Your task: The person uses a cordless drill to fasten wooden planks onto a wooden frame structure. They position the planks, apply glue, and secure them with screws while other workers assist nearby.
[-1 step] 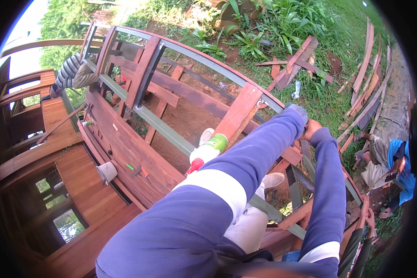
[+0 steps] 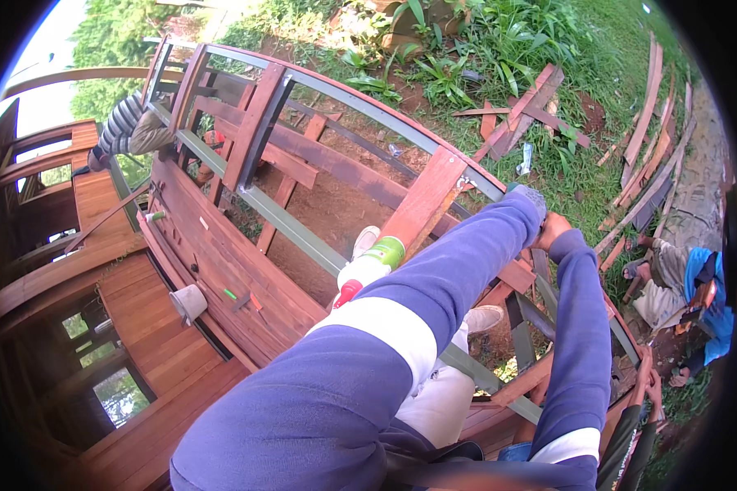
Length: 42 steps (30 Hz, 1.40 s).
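My left hand [image 2: 529, 196], in a grey glove, is at the curved outer rail [image 2: 487, 182] of a wood and green metal frame. Its fingers are mostly hidden, so I cannot tell how they are set. Just beside it, my bare right hand [image 2: 554, 228] has its fingers curled in toward the rail. What it holds, if anything, is hidden behind my left sleeve. A white bottle with a green label and red cap [image 2: 370, 266] is by my left forearm, in front of a reddish wooden slat [image 2: 424, 192].
A green metal beam [image 2: 291, 225] crosses the frame. Wide planks [image 2: 221, 262] at left carry small tools and a grey bucket [image 2: 188, 303]. Another person's hands [image 2: 648, 385] are at lower right; a co-worker [image 2: 671, 295] crouches at right, another [image 2: 131, 131] bends at far left. Scrap boards [image 2: 520, 114] lie on grass.
The crouching co-worker at right has shifted slightly, arms and feet in a new pose. Both my hands stay at the same spot on the rail, with barely any movement.
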Motion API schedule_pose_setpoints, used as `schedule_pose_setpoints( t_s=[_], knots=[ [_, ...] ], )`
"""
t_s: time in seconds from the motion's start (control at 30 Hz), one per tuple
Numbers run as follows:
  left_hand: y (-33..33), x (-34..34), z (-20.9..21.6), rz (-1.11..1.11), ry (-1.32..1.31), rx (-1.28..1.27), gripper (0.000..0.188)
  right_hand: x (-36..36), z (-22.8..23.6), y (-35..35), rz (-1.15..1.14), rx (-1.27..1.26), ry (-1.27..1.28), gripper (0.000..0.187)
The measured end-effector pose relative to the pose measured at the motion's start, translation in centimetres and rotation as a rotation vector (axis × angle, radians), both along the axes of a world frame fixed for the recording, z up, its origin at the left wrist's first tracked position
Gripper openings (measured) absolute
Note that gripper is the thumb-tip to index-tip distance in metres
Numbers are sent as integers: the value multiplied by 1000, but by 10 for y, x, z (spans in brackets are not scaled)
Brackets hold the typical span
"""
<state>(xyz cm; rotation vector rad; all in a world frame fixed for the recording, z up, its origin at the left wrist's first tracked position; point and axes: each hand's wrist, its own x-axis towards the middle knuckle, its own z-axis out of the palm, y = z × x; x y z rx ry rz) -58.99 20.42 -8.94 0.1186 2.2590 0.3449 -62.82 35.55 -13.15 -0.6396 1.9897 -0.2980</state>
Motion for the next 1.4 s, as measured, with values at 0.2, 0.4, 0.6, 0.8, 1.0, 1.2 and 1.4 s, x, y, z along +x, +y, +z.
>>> schedule_pose_setpoints(
  t_s=[0.2, 0.4, 0.6, 0.8, 1.0, 1.2, 1.4],
  knots=[
    [-49, -8, 22, -177, -18, 147, 81, 7, 4, -1, -68, 42, 74, 60],
    [-271, -27, 33, 9, -142, -87, 124, 5, 13, -13, 5, 72, 167, 59],
    [-320, -43, 25, -122, -276, -86, 90, 10, 12, -27, 116, 45, 141, 53],
    [-318, -17, 14, -159, -153, -83, 61, 4, 23, -45, 198, 155, 86, 52],
    [-313, -13, 20, -181, -53, -187, 43, 2, 31, -41, 165, 146, 81, 49],
    [-305, -15, 27, -175, -73, -188, 40, 2, 43, -39, 128, 129, 94, 48],
    [-327, -8, 3, -140, -51, -137, 50, 4, 38, -43, 136, 141, 126, 50]
  ],
)
